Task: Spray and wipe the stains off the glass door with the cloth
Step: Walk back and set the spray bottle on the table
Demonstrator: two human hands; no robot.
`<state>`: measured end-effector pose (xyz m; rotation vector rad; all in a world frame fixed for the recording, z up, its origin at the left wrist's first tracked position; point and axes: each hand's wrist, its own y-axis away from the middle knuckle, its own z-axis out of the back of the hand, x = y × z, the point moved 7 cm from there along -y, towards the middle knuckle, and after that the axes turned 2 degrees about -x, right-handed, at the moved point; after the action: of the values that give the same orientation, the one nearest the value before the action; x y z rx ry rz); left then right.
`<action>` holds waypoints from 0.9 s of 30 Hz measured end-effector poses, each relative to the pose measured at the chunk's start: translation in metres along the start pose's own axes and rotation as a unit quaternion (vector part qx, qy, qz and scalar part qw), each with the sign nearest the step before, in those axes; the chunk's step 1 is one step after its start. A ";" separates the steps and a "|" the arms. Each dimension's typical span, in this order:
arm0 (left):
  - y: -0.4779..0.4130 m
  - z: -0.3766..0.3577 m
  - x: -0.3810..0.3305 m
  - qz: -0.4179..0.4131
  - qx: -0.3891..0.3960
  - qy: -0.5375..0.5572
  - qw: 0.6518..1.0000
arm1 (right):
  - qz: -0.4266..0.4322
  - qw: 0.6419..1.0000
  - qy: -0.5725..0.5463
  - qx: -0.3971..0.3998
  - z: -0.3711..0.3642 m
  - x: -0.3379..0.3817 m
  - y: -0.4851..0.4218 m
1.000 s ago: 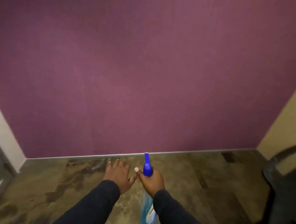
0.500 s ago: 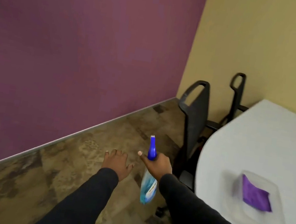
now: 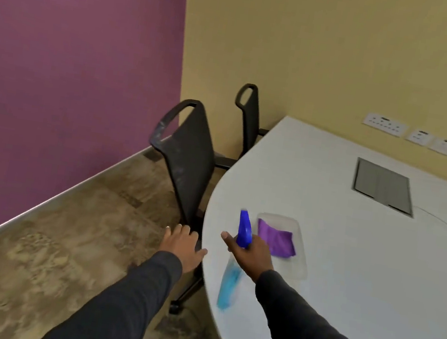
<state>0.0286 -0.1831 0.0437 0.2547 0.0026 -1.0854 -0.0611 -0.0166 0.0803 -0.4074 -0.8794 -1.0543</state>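
Note:
My right hand (image 3: 251, 256) grips a spray bottle (image 3: 231, 282) with a blue nozzle and pale blue liquid, held over the near edge of a white table (image 3: 360, 277). Just beyond that hand a folded purple cloth (image 3: 278, 240) lies in a clear plastic tray (image 3: 296, 264) on the table. My left hand (image 3: 183, 246) is open, fingers spread, hovering off the table's left edge near a chair. The glass door is out of view.
Two black chairs (image 3: 189, 158) stand between the table and the purple wall (image 3: 73, 59). A grey cable hatch (image 3: 382, 186) is set in the tabletop, with wall sockets (image 3: 384, 125) on the yellow wall behind. Patterned floor (image 3: 43, 258) lies to the left.
My view has swung right, from the purple wall and door edge to the table. The tray with the cloth has come closer to my right hand, which still holds the bottle.

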 end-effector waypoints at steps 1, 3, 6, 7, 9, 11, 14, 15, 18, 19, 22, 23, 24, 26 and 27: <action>-0.006 -0.004 -0.020 -0.012 0.005 -0.006 1.000 | 0.000 1.000 0.002 -0.009 0.016 -0.014 0.000; -0.017 -0.011 -0.057 -0.035 0.013 -0.018 0.999 | -0.005 1.000 0.004 -0.019 0.044 -0.042 0.000; -0.030 -0.022 -0.106 -0.073 0.017 -0.028 0.997 | -0.037 0.999 0.004 -0.036 0.080 -0.087 0.001; -0.034 -0.027 -0.120 -0.084 0.020 -0.031 0.996 | -0.048 0.998 0.006 -0.049 0.092 -0.103 0.001; -0.041 -0.036 -0.144 -0.103 0.029 -0.037 0.994 | -0.065 0.994 0.009 -0.091 0.116 -0.132 0.000; -0.048 -0.044 -0.164 -0.120 0.039 -0.044 0.991 | -0.087 0.987 0.001 -0.138 0.139 -0.157 0.000; -0.060 -0.054 -0.186 -0.138 0.048 -0.053 0.988 | -0.106 0.977 -0.021 -0.184 0.162 -0.184 -0.001; -0.065 -0.056 -0.192 -0.141 0.050 -0.054 0.987 | -0.108 0.976 -0.028 -0.189 0.166 -0.192 -0.003; -0.081 -0.062 -0.207 -0.150 0.052 -0.065 0.985 | -0.112 0.971 -0.059 -0.201 0.172 -0.212 -0.006; -0.087 -0.064 -0.213 -0.154 0.054 -0.069 0.984 | -0.114 0.969 -0.072 -0.207 0.173 -0.219 -0.007; -0.104 -0.068 -0.226 -0.165 0.059 -0.081 0.981 | -0.128 0.958 -0.113 -0.232 0.174 -0.235 -0.009; -0.108 -0.070 -0.229 -0.168 0.060 -0.086 0.980 | -0.134 0.954 -0.124 -0.239 0.174 -0.238 -0.010; -0.113 -0.071 -0.232 -0.170 0.061 -0.092 0.979 | -0.137 0.951 -0.132 -0.244 0.175 -0.240 -0.012; -0.123 -0.075 -0.237 -0.174 0.067 -0.103 0.977 | -0.127 0.952 -0.132 -0.245 0.177 -0.240 -0.017; -0.128 -0.077 -0.240 -0.176 0.070 -0.108 0.976 | -0.117 0.955 -0.123 -0.244 0.178 -0.239 -0.019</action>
<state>-0.1862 -0.0141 -0.0262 0.2677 -0.2312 -1.4641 -0.2034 0.2325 -0.0030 -0.8800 -0.8955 -1.4671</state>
